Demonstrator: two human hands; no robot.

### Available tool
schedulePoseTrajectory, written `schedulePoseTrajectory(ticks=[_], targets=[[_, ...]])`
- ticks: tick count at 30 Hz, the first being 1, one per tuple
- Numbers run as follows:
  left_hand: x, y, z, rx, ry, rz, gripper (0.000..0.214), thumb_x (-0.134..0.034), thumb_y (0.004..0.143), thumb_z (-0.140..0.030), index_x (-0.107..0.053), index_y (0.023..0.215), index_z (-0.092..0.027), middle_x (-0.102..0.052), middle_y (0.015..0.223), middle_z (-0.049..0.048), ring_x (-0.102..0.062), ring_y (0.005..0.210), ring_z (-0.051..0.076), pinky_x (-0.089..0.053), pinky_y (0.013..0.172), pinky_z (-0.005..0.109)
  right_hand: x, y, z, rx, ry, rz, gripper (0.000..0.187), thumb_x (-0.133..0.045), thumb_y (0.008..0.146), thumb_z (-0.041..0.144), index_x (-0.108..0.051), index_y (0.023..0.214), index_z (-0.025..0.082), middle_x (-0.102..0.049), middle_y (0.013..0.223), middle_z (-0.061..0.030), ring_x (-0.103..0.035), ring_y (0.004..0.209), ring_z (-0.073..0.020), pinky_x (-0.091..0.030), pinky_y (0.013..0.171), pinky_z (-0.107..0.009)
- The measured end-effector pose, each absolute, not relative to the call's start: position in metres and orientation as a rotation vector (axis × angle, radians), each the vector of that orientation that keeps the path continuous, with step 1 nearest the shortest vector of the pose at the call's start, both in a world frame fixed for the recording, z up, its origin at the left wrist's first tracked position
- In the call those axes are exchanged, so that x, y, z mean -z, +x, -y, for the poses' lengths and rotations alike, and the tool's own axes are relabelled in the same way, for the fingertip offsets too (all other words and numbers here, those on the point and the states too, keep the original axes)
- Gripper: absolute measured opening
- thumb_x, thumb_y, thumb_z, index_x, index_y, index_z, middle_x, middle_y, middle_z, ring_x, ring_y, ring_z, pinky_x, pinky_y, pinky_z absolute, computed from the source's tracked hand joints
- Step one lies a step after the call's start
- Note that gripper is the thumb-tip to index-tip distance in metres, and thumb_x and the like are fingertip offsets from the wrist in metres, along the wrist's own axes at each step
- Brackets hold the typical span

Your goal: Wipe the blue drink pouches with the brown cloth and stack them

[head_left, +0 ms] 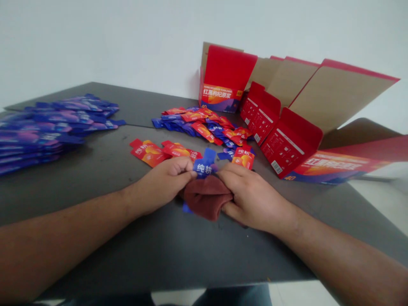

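The dark grey desk (95, 178) is matt. The small blue foil sachet (204, 166) shines glossy; the maroon cloth (207, 200) looks soft, napped. Far-edge red cardboard cartons (288, 146) have matt brown insides.

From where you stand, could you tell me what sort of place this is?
Probably a hand-packing bench: sachets heaped on a dark table, open red cartons beside them; the left hand pinches a blue sachet, the right hand a cloth.
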State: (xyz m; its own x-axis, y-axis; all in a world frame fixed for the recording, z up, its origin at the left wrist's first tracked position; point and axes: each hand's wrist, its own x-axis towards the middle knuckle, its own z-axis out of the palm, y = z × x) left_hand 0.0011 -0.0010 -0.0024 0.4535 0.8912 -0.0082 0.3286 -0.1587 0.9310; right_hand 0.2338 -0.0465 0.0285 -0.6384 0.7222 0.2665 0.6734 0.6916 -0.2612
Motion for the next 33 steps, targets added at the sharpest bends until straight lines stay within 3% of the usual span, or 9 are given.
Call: schedulePoseTrajectory(ticks=[6, 12, 18, 21, 27, 33], targets=[[0.0052, 0.0009, 0.0003, -0.704, 1.687, -1.049, 0.024, -0.059, 0.093, -0.036, -0.051, 0.077, -0.02, -0.052, 0.063, -0.0052, -0.045, 0.054, 0.01, -0.035, 0.05, 0.022, -0.0273, 0.2351, 0.0438, -0.234, -1.044, 2.574, 0.012, -0.064, 0.087, 0.016, -0.06, 0.098, 0.019, -0.064, 0.097, -0.0058, -0.06, 0.09, -0.0216, -0.05, 0.078, -0.034], [0.003, -0.0001, -0.0005, -0.692, 1.729, -1.052, 0.025, -0.058, 0.095, -0.037, -0.05, 0.078, -0.02, -0.052, 0.065, -0.0053, -0.045, 0.057, 0.011, -0.036, 0.053, 0.023, -0.0311, 0.2311, 0.0511, -0.343, -0.899, 2.708, 0.022, -0.063, 0.092, 0.018, -0.064, 0.114, 0.018, -0.067, 0.109, -0.0074, -0.062, 0.101, -0.0221, -0.051, 0.088, -0.034], [0.0037, 0.0029, 0.0012, -0.679, 1.614, -1.017, 0.026, -0.061, 0.093, -0.038, -0.049, 0.078, -0.021, -0.05, 0.063, -0.0059, -0.044, 0.055, 0.01, -0.034, 0.05, 0.022, -0.0289, 0.2378, 0.0426, -0.181, -1.235, 2.481, 0.019, -0.064, 0.082, 0.013, -0.059, 0.1, 0.019, -0.063, 0.1, -0.0063, -0.059, 0.093, -0.0224, -0.05, 0.081, -0.035], [0.0034, 0.0033, 0.0016, -0.691, 1.602, -1.01, 0.025, -0.06, 0.093, -0.037, -0.048, 0.077, -0.021, -0.05, 0.064, -0.006, -0.045, 0.055, 0.01, -0.035, 0.05, 0.022, -0.0281, 0.2378, 0.0416, -0.233, -1.17, 2.516, 0.015, -0.064, 0.084, 0.014, -0.057, 0.096, 0.02, -0.062, 0.097, -0.0051, -0.059, 0.091, -0.0216, -0.05, 0.079, -0.034], [0.0023, 0.0006, -0.0006, -0.676, 1.71, -1.026, 0.025, -0.057, 0.095, -0.036, -0.049, 0.078, -0.02, -0.051, 0.065, -0.0057, -0.045, 0.057, 0.01, -0.034, 0.052, 0.023, -0.0323, 0.2322, 0.049, -0.36, -0.891, 2.709, 0.017, -0.065, 0.09, 0.016, -0.064, 0.107, 0.018, -0.065, 0.103, -0.0057, -0.06, 0.093, -0.0199, -0.05, 0.081, -0.032], [0.0018, 0.0021, 0.0011, -0.678, 1.644, -1.022, 0.026, -0.061, 0.093, -0.037, -0.05, 0.077, -0.02, -0.051, 0.065, -0.0056, -0.045, 0.056, 0.01, -0.035, 0.051, 0.022, -0.0293, 0.2371, 0.0434, -0.221, -1.223, 2.485, 0.018, -0.064, 0.083, 0.014, -0.058, 0.099, 0.019, -0.062, 0.099, -0.0053, -0.059, 0.092, -0.0215, -0.049, 0.08, -0.034]])
